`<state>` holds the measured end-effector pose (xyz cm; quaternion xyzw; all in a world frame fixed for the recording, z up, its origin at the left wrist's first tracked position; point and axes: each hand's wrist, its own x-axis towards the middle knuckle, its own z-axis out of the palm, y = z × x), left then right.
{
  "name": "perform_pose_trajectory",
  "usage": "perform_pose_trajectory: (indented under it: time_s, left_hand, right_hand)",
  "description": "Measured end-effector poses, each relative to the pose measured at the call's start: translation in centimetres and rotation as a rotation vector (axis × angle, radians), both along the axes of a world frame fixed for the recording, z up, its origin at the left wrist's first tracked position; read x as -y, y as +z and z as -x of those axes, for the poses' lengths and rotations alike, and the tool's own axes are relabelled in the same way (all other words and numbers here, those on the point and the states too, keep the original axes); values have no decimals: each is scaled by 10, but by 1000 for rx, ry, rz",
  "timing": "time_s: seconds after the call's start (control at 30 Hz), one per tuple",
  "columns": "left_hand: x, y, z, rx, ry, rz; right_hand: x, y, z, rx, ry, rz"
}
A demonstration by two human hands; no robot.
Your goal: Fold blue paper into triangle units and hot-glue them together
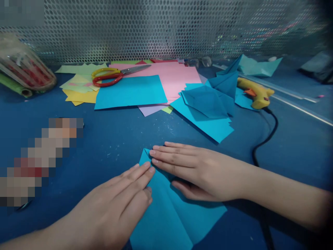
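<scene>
A blue sheet of paper (166, 211) with crease lines and a pointed top lies on the table in front of me. My left hand (114, 201) rests on its left edge, fingers stretched toward the top point. Across the upper right part of the sheet lies my right hand (195, 168), flat with fingers extended and thumb lower down. The fingertips of both hands come close together near the tip. Parts of the sheet under the hands are hidden.
Scissors (114, 77) lie on stacked coloured paper (130, 92) at the back. Folded blue paper shapes (208, 100) sit right of them, near a yellow glue gun (260, 93) with a black cord (274, 128). A jar (31, 69) stands back left; a pixelated object (44, 159) lies left.
</scene>
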<state>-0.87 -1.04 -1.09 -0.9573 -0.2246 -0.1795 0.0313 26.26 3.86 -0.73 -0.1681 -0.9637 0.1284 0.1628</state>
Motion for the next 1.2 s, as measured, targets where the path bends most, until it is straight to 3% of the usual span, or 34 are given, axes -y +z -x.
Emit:
perform_pose_trajectory:
  time_s: [0.23,0.5,1.2]
  left_hand:
    - [-7,5,-9,94,30,-9]
    - [-12,14,-12,43,20,10]
    - [-13,10,-11,-24,16,48]
  right_hand:
    - [0,0,0,12,4,13]
    - [-3,1,-1,-11,4,56]
    - [-4,3,-2,74,-11,171]
